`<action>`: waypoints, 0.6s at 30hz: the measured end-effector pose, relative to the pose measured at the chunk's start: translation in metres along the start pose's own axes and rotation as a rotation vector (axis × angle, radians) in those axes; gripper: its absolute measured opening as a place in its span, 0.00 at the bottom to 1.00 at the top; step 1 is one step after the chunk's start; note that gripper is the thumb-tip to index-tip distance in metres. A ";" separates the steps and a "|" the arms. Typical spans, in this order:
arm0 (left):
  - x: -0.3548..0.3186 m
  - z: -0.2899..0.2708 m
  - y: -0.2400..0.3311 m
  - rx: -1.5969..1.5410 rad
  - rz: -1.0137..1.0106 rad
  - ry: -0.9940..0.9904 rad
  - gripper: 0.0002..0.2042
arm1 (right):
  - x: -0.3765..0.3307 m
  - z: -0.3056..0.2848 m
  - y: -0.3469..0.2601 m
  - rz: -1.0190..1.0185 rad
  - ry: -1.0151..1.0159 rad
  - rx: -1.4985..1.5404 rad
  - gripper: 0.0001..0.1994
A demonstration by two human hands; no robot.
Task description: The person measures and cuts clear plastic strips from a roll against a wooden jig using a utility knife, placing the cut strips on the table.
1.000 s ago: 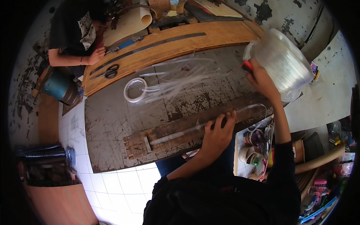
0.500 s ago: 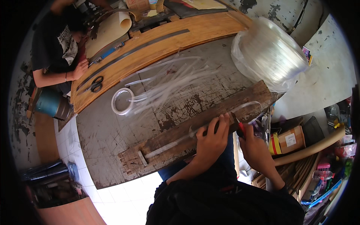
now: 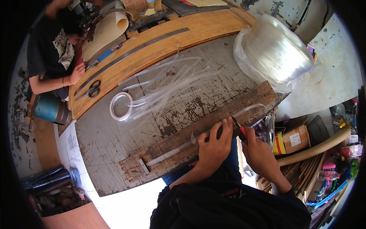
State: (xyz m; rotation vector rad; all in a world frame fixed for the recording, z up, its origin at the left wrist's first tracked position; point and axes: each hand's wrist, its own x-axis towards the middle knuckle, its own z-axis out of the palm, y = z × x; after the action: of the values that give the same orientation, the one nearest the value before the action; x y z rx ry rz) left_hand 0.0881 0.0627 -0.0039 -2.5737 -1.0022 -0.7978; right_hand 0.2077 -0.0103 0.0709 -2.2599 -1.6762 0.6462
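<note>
A clear plastic strip (image 3: 164, 155) lies lengthwise on a worn wooden plank (image 3: 179, 131), its right end curling up in a loop. My left hand (image 3: 216, 143) rests over the strip, fingers spread and fingertips pressing it against the wood. Close beside those fingertips, my right hand (image 3: 261, 152) is closed round the red and black handle of a knife (image 3: 242, 131). The narrow blade points up and left, at the strip; whether it touches is too small to tell. A small flat block (image 3: 144, 166) is set across the plank near the strip's left end.
Loose clear strips (image 3: 171, 82) and a tape roll (image 3: 111, 107) lie on the scratched grey table (image 3: 99, 152). A big wrapped coil of clear tubing (image 3: 280, 53) stands at right. Black-handled scissors (image 3: 94, 89) lie on a wooden board (image 3: 152, 47), near a co-worker's hand (image 3: 77, 73).
The view has shifted slightly, moving the table and tools a little to the left. The knife's blade has come slightly nearer my left fingertips. My left hand keeps pressing the strip.
</note>
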 end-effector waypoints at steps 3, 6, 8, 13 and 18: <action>0.000 -0.001 0.000 -0.005 -0.007 0.002 0.21 | -0.001 0.001 -0.001 0.002 -0.011 -0.041 0.17; 0.002 -0.002 -0.001 0.003 0.006 -0.006 0.20 | -0.002 0.004 0.000 0.018 -0.006 -0.080 0.18; 0.002 0.000 -0.001 -0.031 -0.004 -0.014 0.20 | -0.002 0.006 0.002 0.024 -0.042 -0.154 0.19; 0.011 -0.003 -0.010 -0.160 -0.007 -0.059 0.18 | 0.004 0.001 -0.004 -0.016 -0.112 -0.268 0.16; 0.024 -0.007 -0.013 -0.363 -0.146 -0.082 0.14 | 0.008 -0.004 -0.007 0.081 -0.204 -0.182 0.18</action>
State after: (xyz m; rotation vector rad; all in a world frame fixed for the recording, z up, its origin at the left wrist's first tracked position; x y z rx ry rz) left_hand 0.0913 0.0821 0.0159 -2.8821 -1.1755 -1.0000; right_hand 0.2056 -0.0003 0.0761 -2.4722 -1.8100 0.7961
